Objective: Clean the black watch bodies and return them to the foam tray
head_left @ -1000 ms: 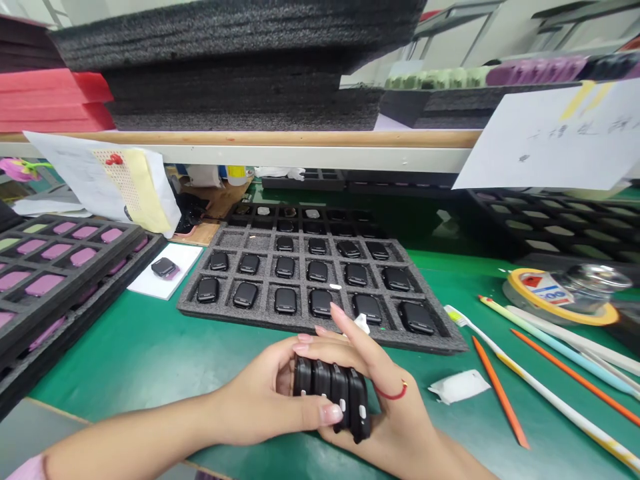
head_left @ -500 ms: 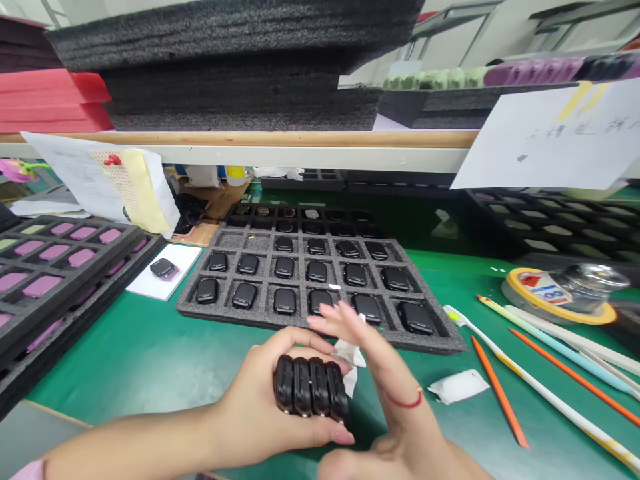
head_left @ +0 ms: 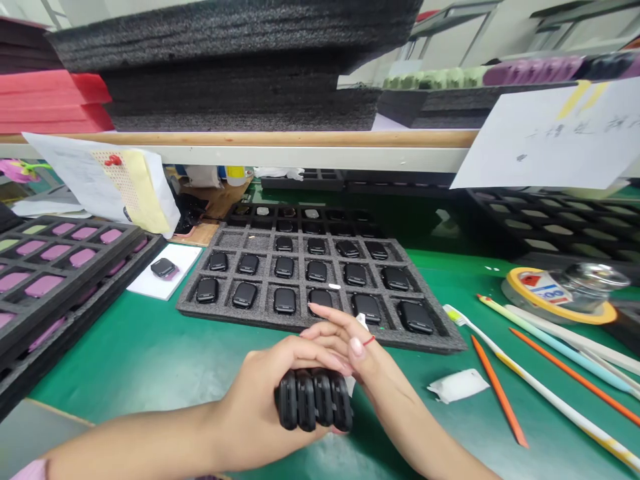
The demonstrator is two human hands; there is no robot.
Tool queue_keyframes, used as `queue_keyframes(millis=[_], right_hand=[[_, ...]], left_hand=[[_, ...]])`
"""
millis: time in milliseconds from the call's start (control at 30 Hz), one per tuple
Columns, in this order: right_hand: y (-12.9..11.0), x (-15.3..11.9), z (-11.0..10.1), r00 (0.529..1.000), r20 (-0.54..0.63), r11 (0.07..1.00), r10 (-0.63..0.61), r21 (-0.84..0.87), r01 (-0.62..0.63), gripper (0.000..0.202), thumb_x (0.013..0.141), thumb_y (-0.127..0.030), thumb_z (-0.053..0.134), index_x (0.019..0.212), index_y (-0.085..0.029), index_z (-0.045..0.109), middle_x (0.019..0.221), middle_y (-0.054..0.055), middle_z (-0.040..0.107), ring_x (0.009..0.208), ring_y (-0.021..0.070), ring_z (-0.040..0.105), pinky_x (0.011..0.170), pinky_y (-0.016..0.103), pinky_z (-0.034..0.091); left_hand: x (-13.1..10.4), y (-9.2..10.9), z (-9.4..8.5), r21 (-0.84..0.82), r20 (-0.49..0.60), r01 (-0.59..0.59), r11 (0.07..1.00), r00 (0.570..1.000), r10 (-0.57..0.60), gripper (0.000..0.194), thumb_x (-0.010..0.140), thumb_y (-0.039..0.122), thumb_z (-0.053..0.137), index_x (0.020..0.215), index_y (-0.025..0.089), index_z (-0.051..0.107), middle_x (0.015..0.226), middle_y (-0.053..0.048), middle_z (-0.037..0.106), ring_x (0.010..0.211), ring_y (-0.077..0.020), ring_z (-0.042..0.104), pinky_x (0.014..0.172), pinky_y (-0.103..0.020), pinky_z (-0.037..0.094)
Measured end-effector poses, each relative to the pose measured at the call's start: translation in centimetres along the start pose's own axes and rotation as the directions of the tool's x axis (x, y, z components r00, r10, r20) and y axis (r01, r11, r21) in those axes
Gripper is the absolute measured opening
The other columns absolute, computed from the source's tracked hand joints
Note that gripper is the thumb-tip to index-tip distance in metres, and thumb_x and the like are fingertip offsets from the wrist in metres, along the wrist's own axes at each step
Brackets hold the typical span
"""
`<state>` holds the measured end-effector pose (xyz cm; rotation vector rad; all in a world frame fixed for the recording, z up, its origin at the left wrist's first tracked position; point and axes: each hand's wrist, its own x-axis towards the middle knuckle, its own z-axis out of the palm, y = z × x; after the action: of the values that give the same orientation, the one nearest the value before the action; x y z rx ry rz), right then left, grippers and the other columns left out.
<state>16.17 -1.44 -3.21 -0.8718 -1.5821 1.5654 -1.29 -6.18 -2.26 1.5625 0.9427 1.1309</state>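
My left hand point(head_left: 273, 390) is wrapped round a row of several black watch cases point(head_left: 315, 400), small rounded blocks standing side by side on edge. My right hand point(head_left: 345, 340) has its fingers stretched out, with nothing visible in them. It lies just beyond the cases, against or very near my left fingertips; contact is hard to tell. Part of a white tissue point(head_left: 351, 385) shows behind the cases, mostly covered by my hands. Beyond them is a black foam tray point(head_left: 260, 320) with similar black cases in its compartments; two back-left compartments hold no case.
At left, foam trays point(head_left: 70, 273) hold purple pieces; a black case point(head_left: 163, 268) sits on white paper point(head_left: 173, 287). A crumpled white packet point(head_left: 457, 387), orange stick point(head_left: 500, 393), toothbrush point(head_left: 540, 393) and tape roll point(head_left: 597, 313) lie at right. A shelf edge point(head_left: 310, 157) crosses overhead.
My right hand has turned and come in towards my left fingertips. The held cases have tipped and shifted slightly down and right, still in my left hand.
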Motion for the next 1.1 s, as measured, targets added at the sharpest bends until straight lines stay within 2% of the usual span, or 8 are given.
queue_keyframes(millis=[233, 333, 467, 567, 767, 833, 933, 1100], right_hand=[[-0.4, 0.0, 0.2, 0.988, 0.124, 0.996, 0.088, 0.015, -0.09, 0.062, 0.093, -0.073, 0.039, 0.135, -0.03, 0.054, 0.109, 0.009, 0.075, 0.108, 0.0284, 0.071, 0.093, 0.046, 0.057], [-0.1, -0.1, 0.2, 0.976, 0.168, 0.987, 0.142, 0.054, -0.153, 0.069, 0.089, -0.077, 0.041, 0.137, -0.03, 0.053, 0.114, 0.01, 0.073, 0.107, 0.0302, 0.071, 0.094, 0.05, 0.056], [-0.1, -0.4, 0.3, 0.958, 0.177, 0.968, 0.224, 0.075, -0.241, 0.076, 0.086, -0.081, 0.041, 0.142, -0.031, 0.049, 0.126, 0.01, 0.068, 0.121, 0.0335, 0.062, 0.103, 0.055, 0.046], [-0.2, -0.6, 0.5, 0.945, 0.157, 0.945, 0.287, 0.117, -0.307, 0.078, 0.086, -0.081, 0.041, 0.145, -0.03, 0.047, 0.129, 0.01, 0.065, 0.122, 0.0325, 0.059, 0.105, 0.051, 0.043], [0.0, -0.4, 0.7, 0.94, 0.156, 0.922, 0.304, 0.198, -0.332, 0.082, 0.081, -0.082, 0.05, 0.145, -0.03, 0.046, 0.118, 0.008, 0.066, 0.108, 0.0286, 0.062, 0.088, 0.04, 0.05], [-0.2, -0.2, 0.9, 0.937, 0.147, 0.91, 0.317, 0.232, -0.344, 0.083, 0.079, -0.081, 0.054, 0.144, -0.029, 0.047, 0.108, 0.007, 0.067, 0.091, 0.0235, 0.063, 0.073, 0.032, 0.051], [-0.9, 0.3, 1.3, 0.936, 0.121, 0.904, 0.33, 0.246, -0.35, 0.084, 0.077, -0.08, 0.059, 0.14, -0.026, 0.052, 0.092, 0.004, 0.066, 0.068, 0.0153, 0.056, 0.057, 0.025, 0.044], [-1.8, 1.9, 1.9, 0.955, 0.116, 0.934, 0.273, 0.205, -0.292, 0.083, 0.074, -0.079, 0.064, 0.135, -0.023, 0.057, 0.094, 0.006, 0.069, 0.085, 0.0213, 0.063, 0.063, 0.026, 0.045]], left_hand=[[0.2, 0.2, -0.5, 0.107, 0.019, -0.096, 0.99, 0.995, 0.094, 0.044, 0.076, 0.008, 0.074, 0.113, 0.026, 0.059, 0.116, -0.002, 0.074, 0.107, -0.0201, 0.071, 0.094, -0.027, 0.053], [0.1, 0.1, -0.5, 0.13, 0.011, -0.063, 0.99, 0.998, 0.062, 0.043, 0.075, 0.008, 0.074, 0.112, 0.025, 0.06, 0.111, -0.002, 0.075, 0.1, -0.02, 0.073, 0.089, -0.026, 0.055], [0.0, -0.4, -0.2, 0.093, -0.007, -0.035, 0.995, 0.999, 0.036, 0.043, 0.074, 0.01, 0.076, 0.111, 0.025, 0.059, 0.102, -0.001, 0.076, 0.089, -0.0193, 0.075, 0.081, -0.026, 0.058], [0.0, -0.7, 0.0, 0.07, -0.017, -0.037, 0.997, 0.999, 0.038, 0.048, 0.072, 0.007, 0.076, 0.113, 0.026, 0.058, 0.096, 0.001, 0.075, 0.088, -0.0188, 0.075, 0.08, -0.027, 0.058], [0.4, -0.3, 0.1, 0.081, -0.056, -0.012, 0.997, 0.998, 0.017, 0.043, 0.071, 0.014, 0.081, 0.108, 0.024, 0.061, 0.089, 0.0, 0.074, 0.089, -0.0213, 0.075, 0.08, -0.03, 0.059], [0.5, -0.2, 0.0, 0.084, -0.068, -0.002, 0.996, 0.998, 0.007, 0.044, 0.07, 0.016, 0.082, 0.107, 0.023, 0.062, 0.089, -0.001, 0.074, 0.09, -0.0221, 0.075, 0.079, -0.03, 0.059], [0.6, -0.2, -0.3, 0.098, -0.096, -0.009, 0.995, 0.995, 0.018, 0.046, 0.069, 0.015, 0.083, 0.109, 0.023, 0.062, 0.093, -0.002, 0.074, 0.089, -0.0212, 0.074, 0.076, -0.027, 0.058], [0.8, -0.4, -0.9, 0.124, -0.146, -0.064, 0.99, 0.986, 0.082, 0.047, 0.069, 0.014, 0.083, 0.11, 0.023, 0.061, 0.103, -0.003, 0.075, 0.09, -0.0194, 0.074, 0.08, -0.026, 0.057]])
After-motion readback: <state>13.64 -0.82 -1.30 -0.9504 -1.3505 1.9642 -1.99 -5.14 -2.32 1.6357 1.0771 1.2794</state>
